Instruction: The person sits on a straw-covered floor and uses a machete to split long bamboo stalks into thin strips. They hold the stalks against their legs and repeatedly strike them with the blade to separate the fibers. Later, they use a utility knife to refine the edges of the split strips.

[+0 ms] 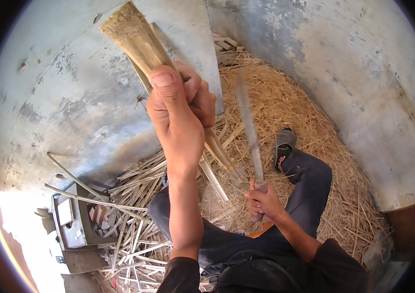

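Gripping tan split bamboo stave point(141, 41) in left hand point(180, 110), right hand point(263, 200) clenching long grey blade point(249, 127); keeping blade aligned along grain, clear of fingers

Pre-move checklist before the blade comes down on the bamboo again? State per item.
1. Left hand grips the bamboo piece firmly: ok, fingers wrapped round it.
2. Right hand closed on the long blade: ok.
3. Blade edge lined up with the bamboo's lower end: cannot tell, blade is blurred.
4. Left fingers clear of the blade: ok, hand is up the piece, blade to its right.
5. Legs clear: not ok, knee lies just beside the blade.
6. Footing: cannot tell, straw and split strips cover the ground.
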`<state>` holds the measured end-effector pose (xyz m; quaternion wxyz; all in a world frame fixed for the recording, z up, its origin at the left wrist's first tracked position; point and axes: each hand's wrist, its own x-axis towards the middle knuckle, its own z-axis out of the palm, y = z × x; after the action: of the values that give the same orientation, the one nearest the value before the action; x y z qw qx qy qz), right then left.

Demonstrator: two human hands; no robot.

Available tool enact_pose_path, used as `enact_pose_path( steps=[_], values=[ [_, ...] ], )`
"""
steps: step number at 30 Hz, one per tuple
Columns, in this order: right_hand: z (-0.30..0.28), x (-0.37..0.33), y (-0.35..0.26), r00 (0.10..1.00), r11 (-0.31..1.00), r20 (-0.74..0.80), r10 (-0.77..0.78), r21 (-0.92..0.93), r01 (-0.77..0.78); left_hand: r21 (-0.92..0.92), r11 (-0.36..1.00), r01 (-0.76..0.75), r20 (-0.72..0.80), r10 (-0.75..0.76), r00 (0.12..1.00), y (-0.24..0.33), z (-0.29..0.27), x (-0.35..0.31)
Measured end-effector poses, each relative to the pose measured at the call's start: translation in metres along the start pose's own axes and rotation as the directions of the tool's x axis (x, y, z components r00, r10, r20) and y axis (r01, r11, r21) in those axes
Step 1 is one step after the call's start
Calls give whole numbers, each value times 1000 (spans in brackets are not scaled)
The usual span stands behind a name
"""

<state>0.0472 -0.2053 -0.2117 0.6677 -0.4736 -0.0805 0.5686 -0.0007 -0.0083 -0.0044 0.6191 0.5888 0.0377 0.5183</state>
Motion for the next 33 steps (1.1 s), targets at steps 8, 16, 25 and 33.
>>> enact_pose_path(
  steps=[8, 16, 25, 33],
  values=[
    [4, 3, 21, 990, 974, 25, 136, -188, -129, 18, 999, -33, 54, 32, 998, 0, 1, 2],
    [9, -8, 0, 997, 1000, 74, -14, -26, 16, -14, 1000, 23, 87, -22, 996, 3, 2, -3],
    [1, 0, 26, 988, 981, -1, 155, -118, -154, -22, 1000, 21, 36, -21, 999, 2, -1, 0],
    [27, -17, -10, 984, 980, 18, -180, -79, 181, -58, 998, 36, 103, -29, 994, 2, 0, -4]
  ],
)
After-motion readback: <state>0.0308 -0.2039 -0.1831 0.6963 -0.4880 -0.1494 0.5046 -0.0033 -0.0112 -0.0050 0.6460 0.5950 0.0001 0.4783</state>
